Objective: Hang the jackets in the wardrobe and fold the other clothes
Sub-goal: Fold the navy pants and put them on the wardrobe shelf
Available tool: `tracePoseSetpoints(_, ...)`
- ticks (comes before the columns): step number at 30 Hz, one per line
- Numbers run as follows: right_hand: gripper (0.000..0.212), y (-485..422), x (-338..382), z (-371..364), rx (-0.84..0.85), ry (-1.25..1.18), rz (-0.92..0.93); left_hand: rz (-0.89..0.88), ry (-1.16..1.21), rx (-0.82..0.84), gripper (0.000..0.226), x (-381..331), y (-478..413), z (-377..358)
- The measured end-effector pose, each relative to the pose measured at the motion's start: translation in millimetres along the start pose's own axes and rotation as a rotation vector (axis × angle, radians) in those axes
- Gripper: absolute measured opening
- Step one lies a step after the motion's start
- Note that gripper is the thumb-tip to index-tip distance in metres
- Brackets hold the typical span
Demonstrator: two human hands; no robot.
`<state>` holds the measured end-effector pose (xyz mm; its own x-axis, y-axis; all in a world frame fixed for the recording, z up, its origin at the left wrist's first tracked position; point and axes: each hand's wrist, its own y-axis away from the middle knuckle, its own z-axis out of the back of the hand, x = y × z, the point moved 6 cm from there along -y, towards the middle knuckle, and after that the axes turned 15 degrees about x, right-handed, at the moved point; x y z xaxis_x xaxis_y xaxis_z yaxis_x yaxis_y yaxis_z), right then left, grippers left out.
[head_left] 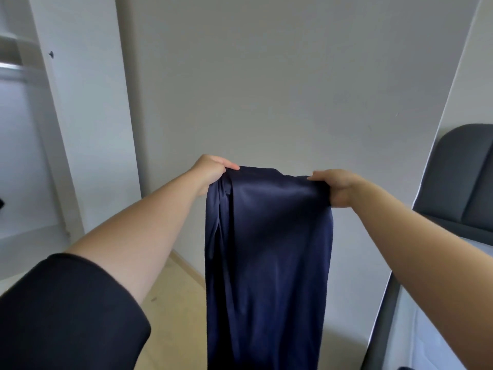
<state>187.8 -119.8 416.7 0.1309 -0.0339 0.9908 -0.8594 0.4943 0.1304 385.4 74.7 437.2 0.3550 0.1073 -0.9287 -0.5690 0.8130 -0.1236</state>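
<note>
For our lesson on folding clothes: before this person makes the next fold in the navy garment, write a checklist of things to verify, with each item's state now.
1. Left hand grips one top corner of the navy garment: ok.
2. Right hand grips the other top corner: ok.
3. Top edge held level and taut between the hands: ok.
4. Cloth hangs flat: not ok, a lengthwise fold runs down the left side.
5. Bottom hem clear of the floor: cannot tell, it runs out of view.
6. Surface ready to lay it on: cannot tell.

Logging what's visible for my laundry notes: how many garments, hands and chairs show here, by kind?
Dark navy smooth fabric garment, held up by its top edge: 1
Bare hands, left hand and right hand: 2
Dark grey upholstered chair: 1
Total: 4
</note>
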Motion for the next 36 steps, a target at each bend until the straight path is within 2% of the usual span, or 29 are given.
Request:
tracePoseSetpoints(2,0.039,2,7,-3,0.161,-0.122,0.086,0.013,0.151,0.059,0.043,6,2,2)
tracePoseSetpoints(5,0.045,8,16,-4,0.161,-0.071,0.136,-0.030,0.265,0.256,0.018,6,5,-7)
tracePoseSetpoints(6,0.044,9,18,-4,0.133,-0.044,0.137,-0.042,0.213,0.312,0.020,6,4,-12)
tracePoseSetpoints(9,0.040,10,25,-5,0.142,-0.007,0.155,-0.037,-0.090,0.343,0.057,4,-1,-22)
tracePoseSetpoints(12,0.041,20,29,-8,0.316,0.117,0.136,-0.028,-0.362,0.342,0.078,1,-1,-26)
tracePoseSetpoints(15,0.052,25,22,-9,0.458,0.312,0.030,-0.043,-0.643,0.315,0.081,-4,1,-32)
tracePoseSetpoints(18,0.056,27,10,-17,0.549,0.550,-0.055,-0.086,-0.735,0.265,0.069,-7,-1,-40)
tracePoseSetpoints(20,0.053,27,3,-21,0.510,0.722,-0.107,-0.092,-0.762,0.250,0.052,-9,-3,-42)
tracePoseSetpoints(22,0.041,25,2,-21,0.373,1.018,-0.092,-0.095,-0.825,0.265,0.015,-11,-5,-44)
tracePoseSetpoints(23,0.028,23,4,-20,0.281,1.167,-0.073,-0.095,-0.870,0.276,0.015,-12,-6,-46)
tracePoseSetpoints(24,0.013,21,7,-19,0.190,1.280,-0.058,-0.083,-0.913,0.287,0.026,-13,-6,-47)
tracePoseSetpoints(25,0.008,21,12,-19,0.114,1.344,-0.029,-0.081,-0.961,0.290,0.027,-15,-5,-48)
tracePoseSetpoints(27,0.018,20,21,-18,0.008,1.390,0.051,-0.121,-1.032,0.250,0.010,-20,-7,-45)
tracePoseSetpoints(29,0.011,22,32,-14,-0.089,1.400,0.170,-0.162,-1.001,0.198,0.018,-26,-7,-37)
tracePoseSetpoints(30,0.019,24,36,-10,-0.109,1.336,0.203,-0.143,-0.872,0.194,0.021,-26,-9,-32)
tracePoseSetpoints(31,0.023,25,39,-5,-0.089,1.187,0.225,-0.114,-0.687,0.206,0.019,-24,-9,-27)
tracePoseSetpoints(33,0.016,26,36,0,0.063,0.871,0.201,-0.052,-0.339,0.282,0.016,-19,-5,-26)
tracePoseSetpoints(34,0.010,27,36,1,0.122,0.824,0.182,-0.043,-0.250,0.310,0.019,-17,-4,-26)
tracePoseSetpoints(36,0.003,29,40,5,0.162,0.897,0.135,-0.039,-0.180,0.367,0.020,-15,-1,-29)
